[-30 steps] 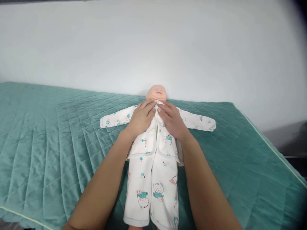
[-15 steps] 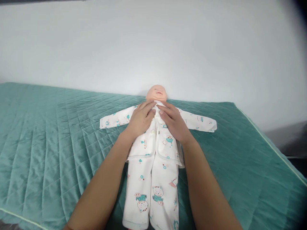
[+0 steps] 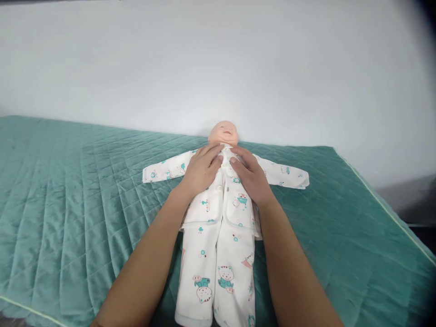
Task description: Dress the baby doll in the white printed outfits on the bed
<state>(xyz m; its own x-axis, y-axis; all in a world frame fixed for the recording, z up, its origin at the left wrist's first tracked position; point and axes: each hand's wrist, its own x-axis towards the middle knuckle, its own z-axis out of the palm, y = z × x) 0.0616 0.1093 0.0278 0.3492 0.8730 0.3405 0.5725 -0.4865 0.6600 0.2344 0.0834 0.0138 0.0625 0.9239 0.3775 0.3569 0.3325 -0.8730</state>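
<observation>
A baby doll (image 3: pixel 224 132) lies on its back, head toward the wall. It wears a white printed jacket (image 3: pixel 206 208) and matching white trousers (image 3: pixel 199 263) with cartoon animals. The jacket's sleeves stretch out to both sides. My left hand (image 3: pixel 203 169) rests flat on the left half of the jacket's chest, fingers extended toward the collar. On the other half lies my right hand (image 3: pixel 251 175), its fingers also stretched out and the thumb apart. Between the hands run the jacket's front edges, meeting near the top and parting toward the hem. The lower trouser ends reach the bottom of the view.
A green quilted cover (image 3: pixel 68 190) spreads under the doll, with light piping along its edges. Behind it rises a plain white wall (image 3: pixel 218 63). A dark area (image 3: pixel 420 204) lies past the cover's right edge.
My right hand has shifted slightly right across the jacket, widening the gap between the hands. My left hand stays nearly in place on the chest.
</observation>
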